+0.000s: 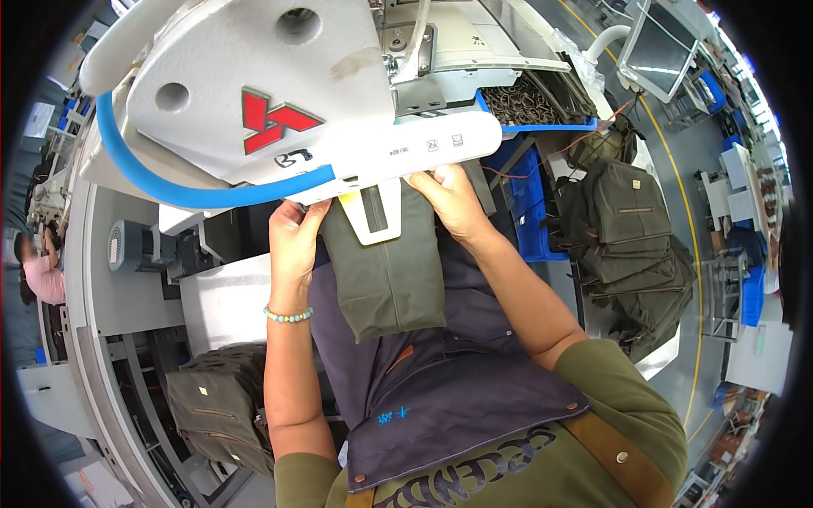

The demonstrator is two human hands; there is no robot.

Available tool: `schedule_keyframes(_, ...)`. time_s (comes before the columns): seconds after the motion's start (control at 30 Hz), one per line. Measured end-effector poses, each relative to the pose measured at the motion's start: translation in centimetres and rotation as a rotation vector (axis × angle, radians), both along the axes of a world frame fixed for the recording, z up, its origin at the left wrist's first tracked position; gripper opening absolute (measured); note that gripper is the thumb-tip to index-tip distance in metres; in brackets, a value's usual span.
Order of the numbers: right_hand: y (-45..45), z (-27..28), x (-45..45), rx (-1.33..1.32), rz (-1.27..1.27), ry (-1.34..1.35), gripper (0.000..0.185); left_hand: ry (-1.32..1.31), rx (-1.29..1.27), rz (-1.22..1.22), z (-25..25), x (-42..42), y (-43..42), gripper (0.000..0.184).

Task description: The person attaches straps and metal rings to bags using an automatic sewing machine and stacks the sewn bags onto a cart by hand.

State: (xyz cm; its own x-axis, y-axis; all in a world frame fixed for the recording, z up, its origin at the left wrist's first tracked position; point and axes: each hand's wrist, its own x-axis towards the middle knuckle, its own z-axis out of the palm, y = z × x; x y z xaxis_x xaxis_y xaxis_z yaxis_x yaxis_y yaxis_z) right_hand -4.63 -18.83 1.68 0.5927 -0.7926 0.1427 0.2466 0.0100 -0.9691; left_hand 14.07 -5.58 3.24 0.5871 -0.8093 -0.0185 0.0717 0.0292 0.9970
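Observation:
An olive-green fabric piece, sewn like a bag part with a seam down its middle, hangs from the front of an industrial sewing machine. On top of it lies a white frame-shaped clamp plate, with fabric showing through its slot. My left hand pinches the fabric's left upper edge, just under the machine's white cover. My right hand is closed at the right upper edge, with its fingertips partly hidden by the cover. The fabric's upper end is out of sight beneath the machine head.
Stacked olive bags lie at the right, and more bags sit low on the left. A blue bin stands beside the machine; metal parts fill a tray behind. A blue hose curves across the machine head. Another person is far left.

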Motion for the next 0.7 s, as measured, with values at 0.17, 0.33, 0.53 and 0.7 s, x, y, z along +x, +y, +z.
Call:
schedule_keyframes(0.17,-0.2,-0.3,-0.1,-0.012,0.023,0.012,0.019,0.012,-0.017,0.000,-0.5,0.2,0.1,0.025)
schedule_keyframes(0.33,-0.5,-0.6,-0.1,-0.036,0.024,0.024,0.019,0.038,-0.040,-0.006,-0.9,0.2,0.0,0.025)
schedule_keyframes(0.53,-0.7,-0.8,-0.1,-0.048,0.049,0.089,0.018,0.004,-0.063,0.022,-0.7,-0.7,0.2,0.026)
schedule_keyframes(0.7,0.8,3.2,-0.4,-0.906,-0.451,0.290,0.015,0.045,-0.077,0.176,-4.3,-0.6,1.6,0.035)
